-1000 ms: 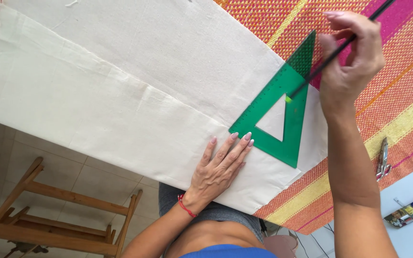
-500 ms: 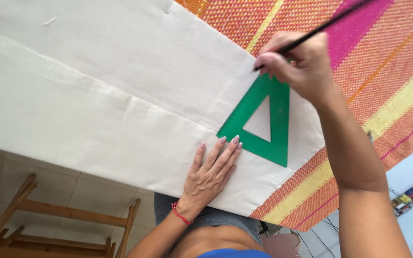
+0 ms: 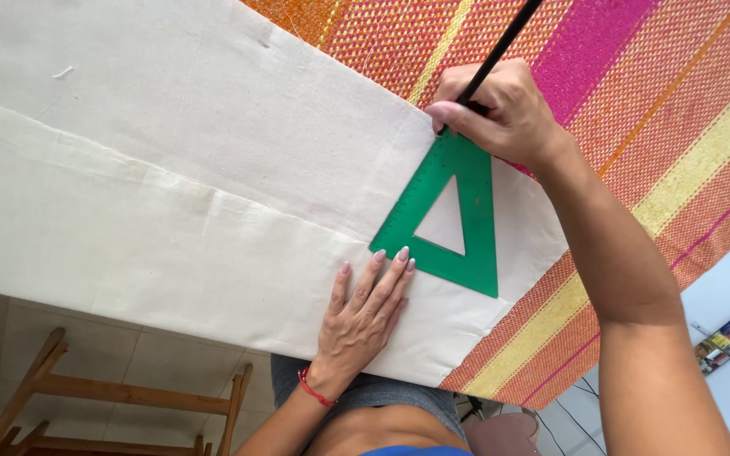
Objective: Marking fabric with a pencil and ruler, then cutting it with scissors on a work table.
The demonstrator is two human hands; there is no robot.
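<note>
Left hand [image 3: 363,319] lies spread flat, pinning limp cream cloth [image 3: 171,203] beside stiff, slippery green set square [image 3: 458,221]; right hand [image 3: 500,114] pinches black pencil [image 3: 500,46].

Your items: green triangular set square [image 3: 475,221], hollow centre, flat on cream cloth [image 3: 171,194], apex pointing away from you. Black pencil [image 3: 500,46], slanted, tip at set-square apex. Cloth folded, spread flat over striped table covering.

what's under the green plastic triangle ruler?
The green plastic triangle ruler lies on cream folded cloth, which shows through its cut-out. Beneath that cloth, the striped woven mat is visible only beyond the cloth's edges.
</note>
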